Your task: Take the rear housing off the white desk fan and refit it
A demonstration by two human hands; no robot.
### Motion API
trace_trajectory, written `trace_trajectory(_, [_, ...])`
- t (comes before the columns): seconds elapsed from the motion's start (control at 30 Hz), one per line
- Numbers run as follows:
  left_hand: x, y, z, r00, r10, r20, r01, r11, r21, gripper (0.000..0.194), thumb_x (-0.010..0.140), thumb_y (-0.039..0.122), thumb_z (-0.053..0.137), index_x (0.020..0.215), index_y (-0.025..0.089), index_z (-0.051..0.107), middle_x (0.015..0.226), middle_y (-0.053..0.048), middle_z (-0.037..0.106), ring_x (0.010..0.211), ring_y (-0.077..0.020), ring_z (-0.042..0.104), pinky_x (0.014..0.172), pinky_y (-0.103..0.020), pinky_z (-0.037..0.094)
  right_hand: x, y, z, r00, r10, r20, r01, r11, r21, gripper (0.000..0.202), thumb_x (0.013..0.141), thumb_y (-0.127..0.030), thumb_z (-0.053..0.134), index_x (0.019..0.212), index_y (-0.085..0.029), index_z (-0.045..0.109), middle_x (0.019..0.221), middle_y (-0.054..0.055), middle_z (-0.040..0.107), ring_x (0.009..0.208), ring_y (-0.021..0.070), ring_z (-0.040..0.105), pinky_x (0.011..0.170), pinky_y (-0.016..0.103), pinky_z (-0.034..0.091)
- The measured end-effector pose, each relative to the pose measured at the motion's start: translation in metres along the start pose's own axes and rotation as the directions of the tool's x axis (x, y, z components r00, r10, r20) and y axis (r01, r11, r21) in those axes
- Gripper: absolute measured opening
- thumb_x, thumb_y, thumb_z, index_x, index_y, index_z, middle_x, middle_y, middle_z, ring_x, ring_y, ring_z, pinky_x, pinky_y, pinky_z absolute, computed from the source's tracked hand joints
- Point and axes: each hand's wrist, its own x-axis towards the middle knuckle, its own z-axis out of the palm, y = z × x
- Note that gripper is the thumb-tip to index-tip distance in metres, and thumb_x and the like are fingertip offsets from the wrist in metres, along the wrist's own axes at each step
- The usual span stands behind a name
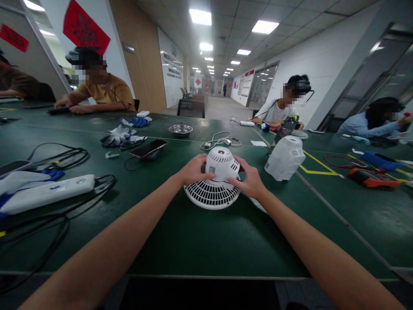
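Observation:
A white fan head [220, 165] rests grille-down on the green table in front of me, its round slotted motor housing facing up and its wide grille [211, 197] spread beneath. My left hand [196, 169] grips the housing from the left, thumb lying across its front. From the right, my right hand [248, 177] clasps the same housing, with its thumb at the lower front edge. Some of the fingers on both hands are hidden behind the housing. Beyond my right hand stands a white plastic fan base [285, 158]. A pale flat piece [258, 204] lies partly under my right wrist.
A metal bowl [180, 130], a white cable [222, 141] and a phone [149, 148] lie farther back. A white power strip [48, 193] with black cords is at left; gloves [118, 137] lie behind it. An orange multimeter [374, 178] is at right. Several people sit around.

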Motion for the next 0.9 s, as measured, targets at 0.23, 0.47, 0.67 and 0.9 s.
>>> trace_trajectory(0.23, [-0.001,0.001,0.001,1.000,-0.020,-0.003,0.020,1.000,0.009,0.071,0.078,0.062,0.073,0.132,0.018,0.062,0.134,-0.016,0.062,0.124,-0.0364,0.056,0.102,-0.054,0.046,0.001,-0.001,0.001,0.997,0.040,0.062,-0.041,0.999,0.022,0.075,0.086,-0.049,0.072,0.151,-0.027,0.041,0.134,0.010,0.066,0.101,0.0280,0.070,0.088,0.047,0.059])
trace_trajectory(0.47, [-0.001,0.005,-0.001,0.999,-0.039,0.014,0.039,0.999,0.005,0.069,0.078,0.060,0.073,0.133,0.019,0.062,0.138,-0.016,0.060,0.126,-0.0368,0.054,0.104,-0.057,0.045,0.000,-0.005,0.002,0.993,0.073,0.087,-0.078,0.996,0.051,0.077,0.087,-0.049,0.069,0.154,-0.028,0.036,0.135,0.012,0.064,0.105,0.0305,0.068,0.090,0.051,0.058])
trace_trajectory(0.67, [0.000,0.007,-0.001,1.000,-0.022,0.008,0.022,0.999,0.031,0.069,0.077,0.059,0.075,0.131,0.018,0.063,0.134,-0.016,0.062,0.124,-0.0364,0.055,0.105,-0.055,0.044,0.000,-0.002,0.009,0.988,0.133,0.073,-0.139,0.988,0.072,0.088,0.081,-0.051,0.076,0.154,-0.027,0.032,0.139,0.014,0.061,0.117,0.0351,0.064,0.097,0.055,0.054])
trace_trajectory(0.9, [0.000,0.010,0.000,0.999,-0.044,0.015,0.043,0.997,0.064,0.069,0.079,0.059,0.073,0.131,0.017,0.062,0.131,-0.017,0.062,0.122,-0.0354,0.056,0.103,-0.055,0.045,0.000,-0.001,0.008,0.987,0.148,0.069,-0.155,0.983,0.098,0.082,0.081,-0.045,0.076,0.150,-0.026,0.037,0.129,0.013,0.066,0.111,0.0335,0.066,0.094,0.056,0.055])
